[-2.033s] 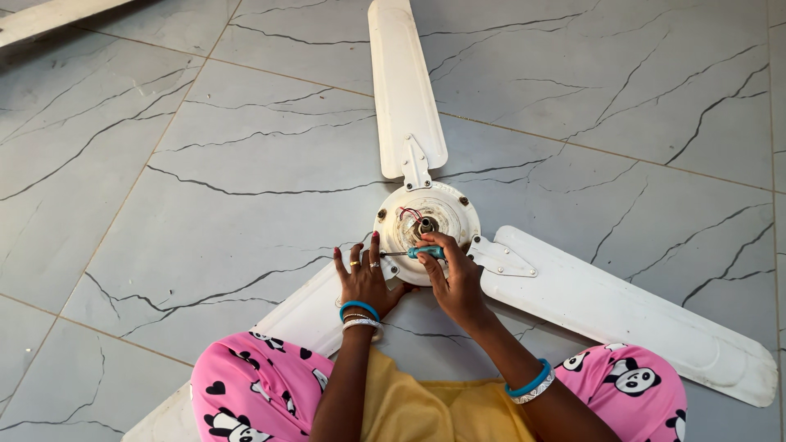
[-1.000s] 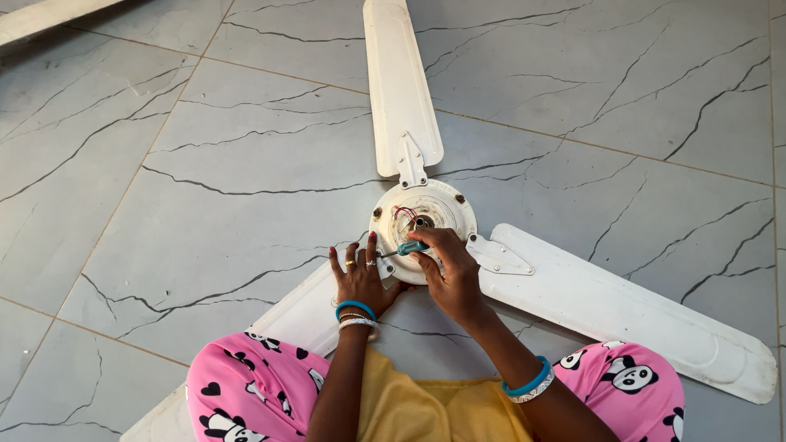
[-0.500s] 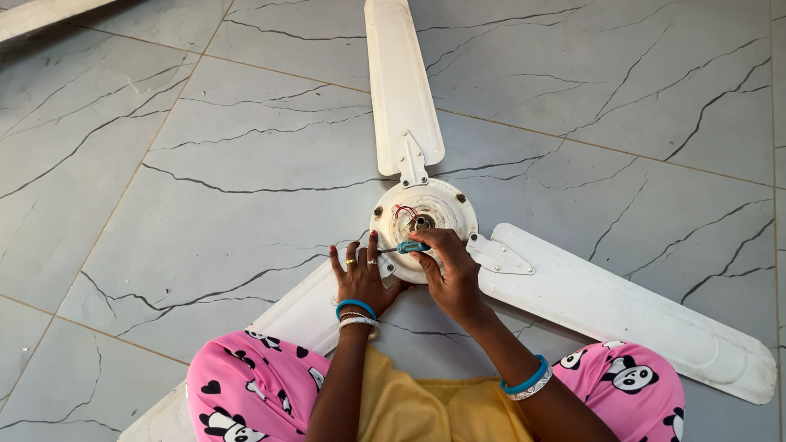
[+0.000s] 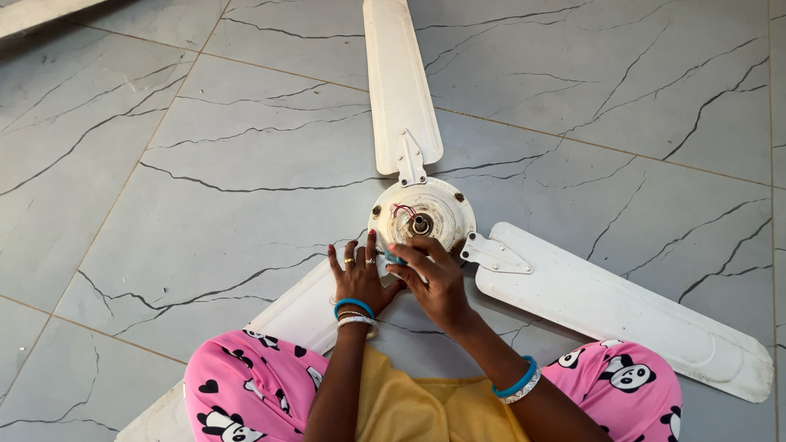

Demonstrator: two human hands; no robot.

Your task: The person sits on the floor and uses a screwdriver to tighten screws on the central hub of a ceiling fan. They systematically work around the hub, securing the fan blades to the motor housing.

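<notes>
A white three-bladed ceiling fan lies flat on the tiled floor, its round motor hub (image 4: 422, 214) facing up with red wires and a centre shaft showing. My left hand (image 4: 357, 277) rests flat with fingers spread on the near blade's root, beside the hub. My right hand (image 4: 432, 274) grips a small tool with a teal handle (image 4: 394, 258) against the hub's near edge. Both wrists wear bangles.
One blade (image 4: 398, 78) points away from me and another (image 4: 610, 304) runs off to the right. The third (image 4: 286, 319) passes under my knees, which are in pink patterned trousers (image 4: 246, 389). A pale strip (image 4: 37, 12) lies at the far left corner.
My right hand has slid slightly down, off the hub's centre to its near edge. The left hand and the fan stay put.
</notes>
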